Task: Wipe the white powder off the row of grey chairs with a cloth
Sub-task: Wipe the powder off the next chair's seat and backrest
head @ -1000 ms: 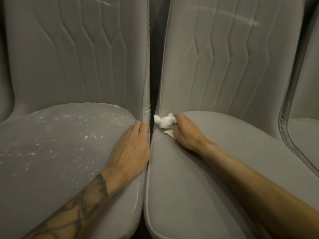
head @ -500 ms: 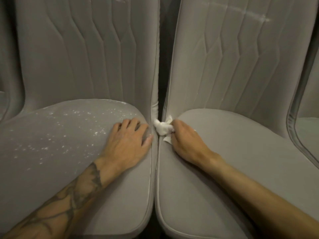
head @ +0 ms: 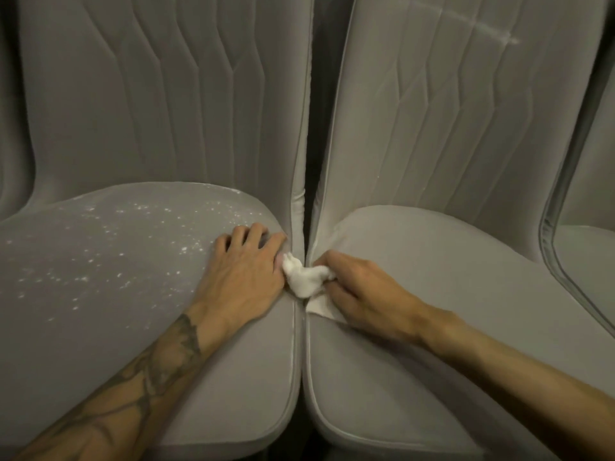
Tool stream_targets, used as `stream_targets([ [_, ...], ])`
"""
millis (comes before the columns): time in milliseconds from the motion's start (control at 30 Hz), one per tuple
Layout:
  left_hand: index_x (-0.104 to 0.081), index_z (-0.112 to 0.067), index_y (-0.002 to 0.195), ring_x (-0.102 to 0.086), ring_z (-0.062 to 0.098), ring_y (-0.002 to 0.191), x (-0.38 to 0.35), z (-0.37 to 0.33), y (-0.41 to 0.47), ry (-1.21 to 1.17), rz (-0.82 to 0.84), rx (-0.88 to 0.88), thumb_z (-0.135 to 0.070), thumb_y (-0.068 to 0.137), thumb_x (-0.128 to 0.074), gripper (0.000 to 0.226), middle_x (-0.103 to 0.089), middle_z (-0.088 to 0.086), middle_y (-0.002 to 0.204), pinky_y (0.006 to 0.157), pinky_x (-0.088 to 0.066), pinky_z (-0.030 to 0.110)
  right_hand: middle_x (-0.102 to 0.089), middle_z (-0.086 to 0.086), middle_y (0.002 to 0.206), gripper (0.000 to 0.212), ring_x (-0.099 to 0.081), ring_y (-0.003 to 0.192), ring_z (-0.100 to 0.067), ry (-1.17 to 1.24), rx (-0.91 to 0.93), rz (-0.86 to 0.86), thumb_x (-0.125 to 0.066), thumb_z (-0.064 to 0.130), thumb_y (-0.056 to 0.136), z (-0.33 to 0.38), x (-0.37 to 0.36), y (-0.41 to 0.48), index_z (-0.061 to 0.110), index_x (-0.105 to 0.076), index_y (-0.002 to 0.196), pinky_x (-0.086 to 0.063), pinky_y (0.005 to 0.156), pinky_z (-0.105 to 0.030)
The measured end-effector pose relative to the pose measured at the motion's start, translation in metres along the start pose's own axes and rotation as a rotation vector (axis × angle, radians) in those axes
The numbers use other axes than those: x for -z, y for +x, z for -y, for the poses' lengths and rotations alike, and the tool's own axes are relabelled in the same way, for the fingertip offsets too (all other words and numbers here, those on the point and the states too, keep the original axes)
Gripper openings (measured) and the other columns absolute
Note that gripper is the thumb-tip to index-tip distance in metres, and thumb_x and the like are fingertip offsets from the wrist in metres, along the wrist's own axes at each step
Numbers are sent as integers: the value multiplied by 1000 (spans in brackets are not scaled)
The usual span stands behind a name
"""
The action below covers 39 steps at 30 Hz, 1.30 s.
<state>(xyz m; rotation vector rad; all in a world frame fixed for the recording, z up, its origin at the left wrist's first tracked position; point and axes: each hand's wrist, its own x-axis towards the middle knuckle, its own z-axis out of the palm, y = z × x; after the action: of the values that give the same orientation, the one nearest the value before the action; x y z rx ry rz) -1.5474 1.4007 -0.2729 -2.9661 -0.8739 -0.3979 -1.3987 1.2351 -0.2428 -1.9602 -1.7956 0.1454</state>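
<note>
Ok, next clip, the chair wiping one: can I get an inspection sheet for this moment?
Surface: left seat speckled with white powder; right seat looks free of specks.
Job's things: white cloth bunched at the gap between the two seats.
Clutter: nothing seen.
Hands: left hand rests on the left seat's inner edge, holding nothing; right hand grips the cloth.
Cables: nothing seen.
Surroundings: faint white streak high on the right chair's back; a third chair at the far right edge.
</note>
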Motion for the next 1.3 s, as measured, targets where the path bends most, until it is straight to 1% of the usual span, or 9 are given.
stream_targets([
  [200,-46,-27,143,-47,22,119,-2,0,-1,5,-39,3,-43,102,-14,54,-49,2,138,103,-40,42,-61,-2,103,10,-59,93,-24,-72,-125,-164,-50,15,96,-21,-7,37,20,-54,103,-37,74,-24],
  [300,-48,-27,140,-48,25,114,-1,1,-3,4,-34,-16,-44,100,-7,60,-51,4,133,98,-40,43,-58,5,106,10,-56,96,-8,31,11,-103,-60,13,96,24,-10,-6,19,-58,103,-39,84,-15],
  [467,-45,-27,143,-46,25,118,-1,0,-2,-22,-9,8,-41,106,-26,44,-48,4,137,103,-39,44,-64,10,107,20,-62,98,-7,150,74,137,-53,10,100,36,24,-33,19,-61,115,-45,84,-17],
  [633,-51,-27,137,-47,24,120,3,-2,3,-68,-9,8,-45,107,-29,42,-50,3,137,103,-38,43,-62,3,99,14,-59,89,-15,-91,-38,-128,-51,18,100,-16,16,25,18,-58,112,-40,72,-25],
  [767,-49,-25,139,-45,27,121,5,-5,12,-54,37,8,-37,105,-33,40,-46,5,139,103,-34,42,-55,-3,102,14,-53,92,-23,-80,138,-34,-48,24,97,5,-6,-8,16,-56,105,-44,83,-39],
  [967,-57,-19,123,-52,27,107,17,-40,39,-111,-67,53,-49,99,-20,53,-54,6,121,94,-43,47,-59,4,108,19,-57,99,-11,253,330,290,-53,10,94,31,36,-50,17,-60,110,-47,89,-29],
  [1033,-58,-16,121,-54,31,106,21,-50,50,-114,-78,54,-50,99,-22,54,-54,9,119,93,-44,51,-62,6,106,21,-58,95,-6,284,299,240,-53,10,94,25,40,-40,18,-61,112,-47,86,-24],
  [1133,-58,-13,123,-56,35,106,30,-51,66,-127,-64,77,-45,101,-28,49,-55,12,119,93,-46,54,-61,2,105,19,-58,93,-13,201,195,65,-48,18,93,10,29,-22,17,-59,108,-49,82,-34],
  [1300,-56,-7,126,-56,35,101,31,-40,68,-109,-40,10,-37,103,-40,41,-54,15,121,91,-48,56,-55,3,105,14,-47,90,-11,149,280,88,-48,16,95,21,4,-58,19,-55,107,-39,79,-27],
])
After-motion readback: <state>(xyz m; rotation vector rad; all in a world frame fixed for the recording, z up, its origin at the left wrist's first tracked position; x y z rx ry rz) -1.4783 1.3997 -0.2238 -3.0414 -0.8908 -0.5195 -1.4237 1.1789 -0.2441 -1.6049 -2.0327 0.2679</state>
